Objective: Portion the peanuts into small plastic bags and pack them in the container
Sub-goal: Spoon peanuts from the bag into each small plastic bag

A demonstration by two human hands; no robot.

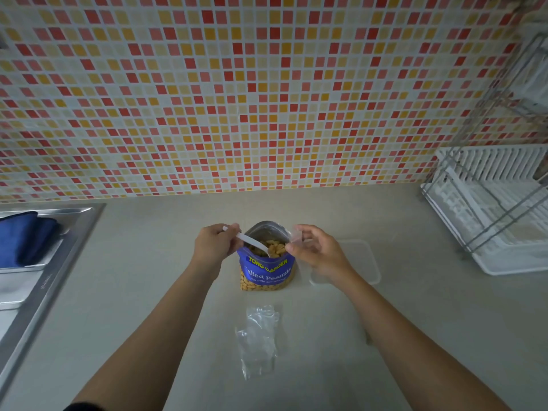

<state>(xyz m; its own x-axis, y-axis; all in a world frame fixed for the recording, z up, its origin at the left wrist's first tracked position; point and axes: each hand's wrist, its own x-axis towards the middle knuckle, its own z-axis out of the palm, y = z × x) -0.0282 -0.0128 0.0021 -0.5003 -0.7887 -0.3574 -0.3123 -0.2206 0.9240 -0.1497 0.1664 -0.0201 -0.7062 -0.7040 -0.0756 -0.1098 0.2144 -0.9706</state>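
A blue bag of salted peanuts [265, 272] stands open on the counter, peanuts showing at its mouth. My left hand [212, 247] grips a white plastic spoon [252, 242] whose bowl dips into the bag's opening. My right hand [317, 252] pinches a small clear plastic bag [296, 236] beside the peanut bag's right rim. A clear rectangular container [367, 256] lies on the counter to the right, partly hidden by my right hand. Loose small plastic bags [259, 339] lie flat in front of the peanut bag.
A steel sink [44, 262] with a blue cloth [25, 237] is at the left. A white dish rack [492, 212] stands at the right against the mosaic-tiled wall [267, 93]. The beige counter [148, 292] runs between them.
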